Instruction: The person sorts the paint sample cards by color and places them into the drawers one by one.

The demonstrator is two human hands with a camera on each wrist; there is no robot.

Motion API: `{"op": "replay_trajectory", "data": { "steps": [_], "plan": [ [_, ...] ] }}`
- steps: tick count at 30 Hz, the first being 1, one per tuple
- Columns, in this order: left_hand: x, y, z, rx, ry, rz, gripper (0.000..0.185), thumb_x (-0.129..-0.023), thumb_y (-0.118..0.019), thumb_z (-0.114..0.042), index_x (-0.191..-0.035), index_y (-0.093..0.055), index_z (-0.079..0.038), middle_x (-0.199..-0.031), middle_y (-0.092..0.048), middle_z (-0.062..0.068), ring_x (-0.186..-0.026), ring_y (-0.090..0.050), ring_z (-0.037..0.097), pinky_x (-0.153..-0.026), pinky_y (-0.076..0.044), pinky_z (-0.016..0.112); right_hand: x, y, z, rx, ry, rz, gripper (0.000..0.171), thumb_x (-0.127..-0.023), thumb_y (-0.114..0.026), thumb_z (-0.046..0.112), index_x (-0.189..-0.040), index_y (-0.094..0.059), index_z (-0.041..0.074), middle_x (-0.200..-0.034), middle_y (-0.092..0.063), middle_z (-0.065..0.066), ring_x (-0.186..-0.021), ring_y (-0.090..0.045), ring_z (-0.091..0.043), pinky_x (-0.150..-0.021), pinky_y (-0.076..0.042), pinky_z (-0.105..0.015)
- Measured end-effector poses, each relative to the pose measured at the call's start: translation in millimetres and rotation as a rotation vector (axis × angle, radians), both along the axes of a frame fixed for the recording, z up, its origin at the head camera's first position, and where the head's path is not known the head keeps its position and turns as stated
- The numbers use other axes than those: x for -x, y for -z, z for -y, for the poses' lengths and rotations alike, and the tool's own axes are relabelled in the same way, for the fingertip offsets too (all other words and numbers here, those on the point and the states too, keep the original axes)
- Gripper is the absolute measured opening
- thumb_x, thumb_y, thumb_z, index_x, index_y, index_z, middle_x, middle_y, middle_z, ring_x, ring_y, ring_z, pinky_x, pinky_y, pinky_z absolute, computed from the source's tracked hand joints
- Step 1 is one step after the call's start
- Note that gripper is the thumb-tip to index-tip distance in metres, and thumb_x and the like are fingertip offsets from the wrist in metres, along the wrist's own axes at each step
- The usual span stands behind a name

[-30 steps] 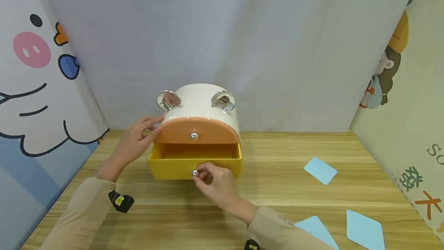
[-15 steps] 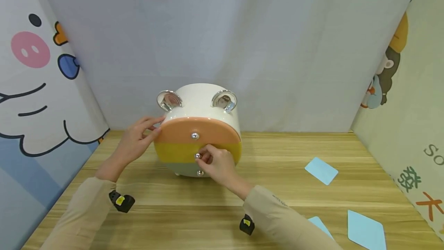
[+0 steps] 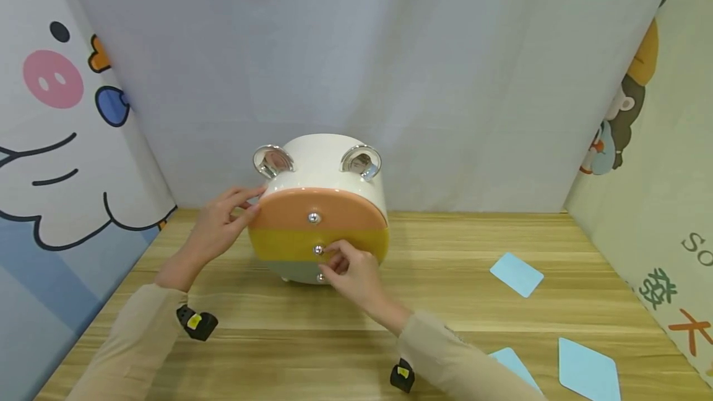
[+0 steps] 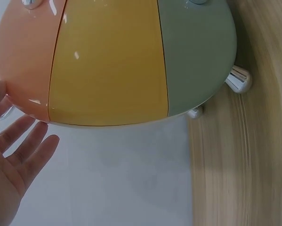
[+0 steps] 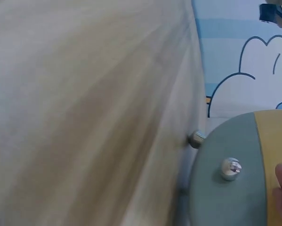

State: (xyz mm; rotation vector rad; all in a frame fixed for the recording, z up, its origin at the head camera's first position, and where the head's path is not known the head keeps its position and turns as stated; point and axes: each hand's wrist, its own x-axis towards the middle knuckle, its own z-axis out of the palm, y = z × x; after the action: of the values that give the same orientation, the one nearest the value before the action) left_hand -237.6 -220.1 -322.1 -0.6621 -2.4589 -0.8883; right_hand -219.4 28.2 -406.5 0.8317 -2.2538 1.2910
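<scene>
The left hand [image 3: 220, 224] braces the drawer box [image 3: 319, 203] on the bench [image 3: 445, 320], fingers straight, so it stays put. The right hand [image 3: 351, 271], loosely curled, touches the yellow drawer [image 3: 289, 244], holding nothing.

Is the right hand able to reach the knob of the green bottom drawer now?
Probably yes. The right hand is just beside the green drawer's knob, with nothing between them.

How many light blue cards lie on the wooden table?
3. One card lies alone to the right of the drawer box; a second is near the front right corner; a third is partly hidden behind the right sleeve.
</scene>
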Motion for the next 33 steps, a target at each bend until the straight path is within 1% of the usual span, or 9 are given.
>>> {"op": "replay_trajectory", "data": {
  "steps": [4, 6, 9, 13, 15, 19, 24, 30, 33],
  "plan": [
    [0.5, 0.2, 0, 0.004, -0.007, 0.007, 0.033, -0.093, -0.053, -0.016, -0.122, -0.057, -0.002, -0.109, -0.057, 0.015, -0.086, -0.059, 0.029, -0.064, -0.054, 0.043, -8.0, 14.7, 0, -0.006, 0.052, 0.105, 0.018, -0.076, -0.072, 0.011, -0.089, -0.061, 0.003, -0.069, -0.063, -0.001, -0.058, -0.057, -0.007, -0.054, -0.048, -0.016],
    [0.8, 0.5, 0, 0.005, -0.008, 0.008, 0.033, -0.093, -0.053, -0.016, -0.122, -0.057, -0.002, -0.109, -0.057, 0.015, -0.086, -0.059, 0.029, -0.064, -0.054, 0.043, -11.2, 22.1, 2, 0.022, 0.079, 0.176, 0.018, -0.077, -0.071, 0.012, -0.089, -0.062, 0.002, -0.071, -0.063, -0.001, -0.059, -0.057, -0.006, -0.055, -0.048, -0.017],
    [1.0, 0.9, 1, -0.002, -0.004, 0.015, 0.033, -0.093, -0.052, -0.016, -0.123, -0.056, -0.002, -0.109, -0.056, 0.015, -0.087, -0.058, 0.029, -0.065, -0.054, 0.043, -14.8, 31.7, 6, 0.100, 0.110, 0.292, 0.017, -0.077, -0.071, 0.014, -0.086, -0.062, 0.003, -0.072, -0.064, -0.003, -0.059, -0.057, -0.006, -0.055, -0.049, -0.018],
    [0.9, 1.0, 1, -0.008, -0.002, 0.024, 0.033, -0.093, -0.052, -0.016, -0.123, -0.056, -0.002, -0.110, -0.056, 0.015, -0.087, -0.058, 0.028, -0.065, -0.054, 0.043, -18.1, 41.6, 14, 0.234, 0.129, 0.432, 0.018, -0.075, -0.073, 0.011, -0.085, -0.062, 0.000, -0.076, -0.065, -0.007, -0.062, -0.059, -0.009, -0.056, -0.049, -0.018],
    [1.2, 1.4, 1, -0.004, -0.003, 0.022, 0.033, -0.093, -0.052, -0.016, -0.123, -0.056, -0.002, -0.110, -0.056, 0.015, -0.087, -0.058, 0.028, -0.064, -0.054, 0.042, -21.0, 41.7, 19, 0.307, 0.137, 0.492, 0.019, -0.074, -0.072, 0.007, -0.086, -0.061, -0.003, -0.079, -0.064, -0.012, -0.066, -0.060, -0.013, -0.058, -0.049, -0.017],
    [1.7, 2.3, 1, -0.008, 0.000, 0.022, 0.033, -0.093, -0.052, -0.015, -0.123, -0.056, -0.003, -0.109, -0.056, 0.014, -0.087, -0.058, 0.027, -0.064, -0.055, 0.040, -22.0, 44.3, 27, 0.438, 0.193, 0.562, 0.019, -0.074, -0.071, 0.002, -0.086, -0.060, -0.006, -0.081, -0.064, -0.015, -0.072, -0.059, -0.016, -0.059, -0.048, -0.016],
    [1.0, 2.2, 1, -0.020, 0.007, 0.027, 0.033, -0.093, -0.052, -0.015, -0.123, -0.056, -0.002, -0.109, -0.056, 0.015, -0.087, -0.058, 0.028, -0.064, -0.054, 0.042, -21.4, 48.5, 40, 0.620, 0.289, 0.639, 0.017, -0.074, -0.070, 0.000, -0.086, -0.060, -0.007, -0.081, -0.062, -0.013, -0.069, -0.056, -0.011, -0.058, -0.049, -0.020],
    [1.1, 2.3, 1, -0.015, -0.001, 0.033, 0.034, -0.093, -0.052, -0.016, -0.124, -0.056, -0.003, -0.111, -0.056, 0.015, -0.088, -0.058, 0.028, -0.064, -0.054, 0.042, -27.3, 46.9, 54, 0.933, 0.274, 0.764, 0.020, -0.078, -0.064, -0.002, -0.095, -0.056, -0.009, -0.084, -0.054, -0.009, -0.067, -0.058, -0.010, -0.064, -0.053, -0.027],
    [1.2, 2.5, 1, -0.014, -0.003, 0.031, 0.033, -0.093, -0.052, -0.016, -0.123, -0.056, -0.003, -0.111, -0.056, 0.016, -0.088, -0.058, 0.027, -0.064, -0.054, 0.041, -28.1, 46.3, 58, 1.013, 0.276, 0.782, 0.021, -0.079, -0.064, -0.003, -0.096, -0.055, -0.009, -0.084, -0.053, -0.008, -0.068, -0.058, -0.011, -0.063, -0.053, -0.025]
  ]
}}
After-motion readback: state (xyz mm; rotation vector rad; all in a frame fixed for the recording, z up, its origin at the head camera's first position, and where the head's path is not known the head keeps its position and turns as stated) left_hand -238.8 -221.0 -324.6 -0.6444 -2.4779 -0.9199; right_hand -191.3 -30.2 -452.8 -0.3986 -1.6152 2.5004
